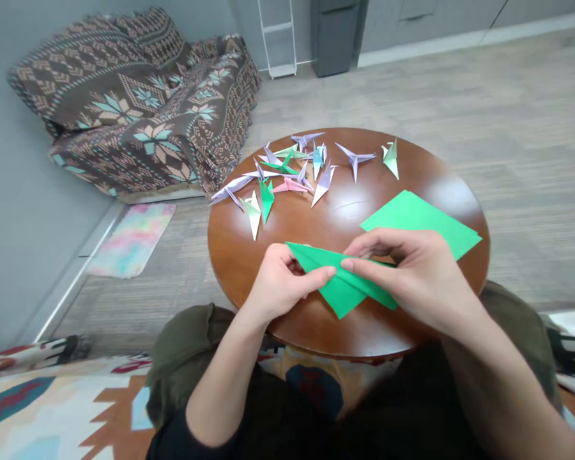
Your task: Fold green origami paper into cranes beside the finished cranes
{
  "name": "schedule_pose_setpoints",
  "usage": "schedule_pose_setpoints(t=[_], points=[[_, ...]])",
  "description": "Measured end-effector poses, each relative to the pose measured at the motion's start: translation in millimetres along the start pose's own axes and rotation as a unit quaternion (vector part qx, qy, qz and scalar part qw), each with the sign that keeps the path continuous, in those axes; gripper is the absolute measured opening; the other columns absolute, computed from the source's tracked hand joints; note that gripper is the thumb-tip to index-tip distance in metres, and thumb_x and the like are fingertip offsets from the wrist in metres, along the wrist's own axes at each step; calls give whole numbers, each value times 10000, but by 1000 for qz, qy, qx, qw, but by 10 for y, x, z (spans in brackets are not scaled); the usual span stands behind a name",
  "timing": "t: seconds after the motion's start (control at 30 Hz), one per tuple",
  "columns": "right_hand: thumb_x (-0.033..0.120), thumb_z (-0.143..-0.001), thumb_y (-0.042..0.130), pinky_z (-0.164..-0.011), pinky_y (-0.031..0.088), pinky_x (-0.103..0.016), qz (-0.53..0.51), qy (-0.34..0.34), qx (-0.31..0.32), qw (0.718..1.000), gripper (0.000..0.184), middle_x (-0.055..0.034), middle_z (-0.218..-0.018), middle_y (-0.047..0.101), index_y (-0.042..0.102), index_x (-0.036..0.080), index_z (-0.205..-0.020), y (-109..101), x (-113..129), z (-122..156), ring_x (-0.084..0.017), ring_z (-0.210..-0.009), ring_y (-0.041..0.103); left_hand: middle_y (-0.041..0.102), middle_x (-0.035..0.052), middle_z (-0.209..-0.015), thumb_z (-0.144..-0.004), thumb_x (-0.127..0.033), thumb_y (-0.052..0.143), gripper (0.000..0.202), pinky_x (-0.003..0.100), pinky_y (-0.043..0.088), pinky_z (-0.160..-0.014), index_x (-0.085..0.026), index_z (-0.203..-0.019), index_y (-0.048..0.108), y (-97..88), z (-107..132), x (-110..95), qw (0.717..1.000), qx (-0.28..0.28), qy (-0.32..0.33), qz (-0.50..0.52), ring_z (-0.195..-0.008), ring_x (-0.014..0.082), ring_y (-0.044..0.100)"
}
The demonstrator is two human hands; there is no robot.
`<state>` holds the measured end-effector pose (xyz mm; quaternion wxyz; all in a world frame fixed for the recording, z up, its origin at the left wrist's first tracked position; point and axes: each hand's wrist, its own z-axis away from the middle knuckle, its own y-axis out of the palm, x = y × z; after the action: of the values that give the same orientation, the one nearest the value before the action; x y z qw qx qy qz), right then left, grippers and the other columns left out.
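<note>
A partly folded sheet of green origami paper (342,299) is held in the air above the near side of the round table. My left hand (285,281) pinches its left part, with the thumb lying on the upper face. On the other side, my right hand (407,265) grips the upper edge between thumb and fingers. A crease runs along the paper, and one corner points down toward me. Behind my right hand lies a stack of flat green paper (416,214), partly covered by that hand. The fingertips under the folded sheet are hidden.
Several folded paper cranes in purple, green, pink and white, among them a pink crane (291,186), cluster at the far left of the brown round table (239,255). A white-green crane (391,158) stands apart at the back. A blanket-covered sofa (148,115) is beyond.
</note>
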<state>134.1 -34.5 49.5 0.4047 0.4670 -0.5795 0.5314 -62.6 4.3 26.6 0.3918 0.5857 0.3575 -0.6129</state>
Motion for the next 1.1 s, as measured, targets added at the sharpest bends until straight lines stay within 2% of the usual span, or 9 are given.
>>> schedule_pose_setpoints(t=[0.2,0.3,0.47,0.6,0.73,0.9,1.1], points=[[301,-792,846,-704,596,-290,24,13,48,998,135,-6,-817,792,765,214,-855,-43,20,-7,-194,-745,738,582,-28,-500,-653,-413,939,368,203,421,-445,-148,-599,690,8,-16,2,999,-8,16,31,-430,72,469],[316,-777,858,-699,596,-296,19,26,46,998,153,-8,-802,796,766,208,-833,-43,29,-9,-198,-732,740,545,-41,-465,-653,-404,940,363,206,432,-446,-151,-600,686,-2,-20,9,999,-3,7,38,-414,73,456],[310,-761,869,-701,599,-300,9,31,29,999,149,-10,-802,802,775,210,-819,-28,16,-16,-204,-739,747,602,-12,-500,-650,-463,925,364,230,485,-492,-150,-685,743,7,-25,-4,999,18,1,27,-488,126,576],[285,-758,869,-692,597,-281,-3,36,38,999,136,-6,-802,801,774,208,-821,-30,7,-13,-194,-738,746,564,-29,-476,-633,-422,929,347,232,507,-529,-153,-636,709,34,-36,-28,999,22,-2,45,-497,121,569],[269,-764,859,-682,587,-261,-5,42,55,998,125,-3,-804,801,770,206,-824,-35,7,-4,-183,-740,742,531,-45,-464,-610,-358,927,339,217,482,-516,-150,-578,662,45,-42,-50,998,22,-18,54,-467,91,502],[271,-767,848,-672,571,-251,11,48,67,997,125,-4,-803,796,770,202,-837,-32,-9,9,-175,-737,732,547,-60,-482,-585,-224,899,243,194,438,-480,-136,-597,672,23,-35,-68,997,22,-36,64,-416,48,418],[271,-802,802,-628,551,-256,41,57,106,992,61,4,-798,785,761,229,-821,-66,-18,38,-173,-716,711,536,-62,-470,-655,-179,781,103,163,305,-391,-138,-655,687,-146,-40,-33,1000,-11,-20,5,-380,40,403]])
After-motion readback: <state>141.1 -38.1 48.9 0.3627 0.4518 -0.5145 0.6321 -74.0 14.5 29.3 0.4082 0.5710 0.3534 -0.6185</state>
